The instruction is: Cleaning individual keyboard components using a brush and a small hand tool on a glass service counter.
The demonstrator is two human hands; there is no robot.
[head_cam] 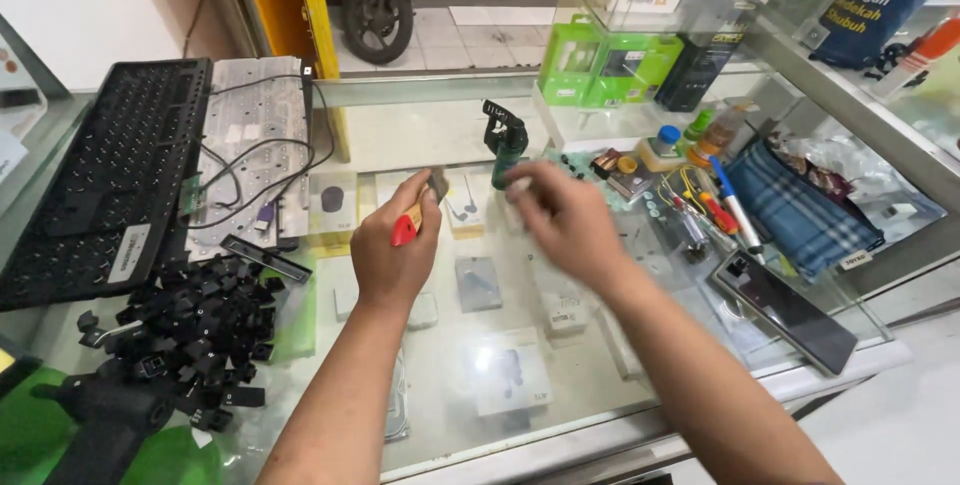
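Note:
My left hand (392,250) is closed around a small brush (418,209) with a red and yellow handle, its grey bristle end pointing up and to the right. My right hand (562,220) is blurred just right of the brush, above the glass counter (600,385). Its fingertips are pinched together near something small and pale, but I cannot tell whether it holds anything. A dark green hand-held tool (505,143) stands upright just behind both hands.
At the left lie a black keyboard frame (105,180), a metal keyboard plate (255,130) with cables, and a pile of several black keycaps (200,330). At the right are a dark phone (790,313), pens and screwdrivers (722,207), a blue plaid cloth (800,213) and green boxes (600,65).

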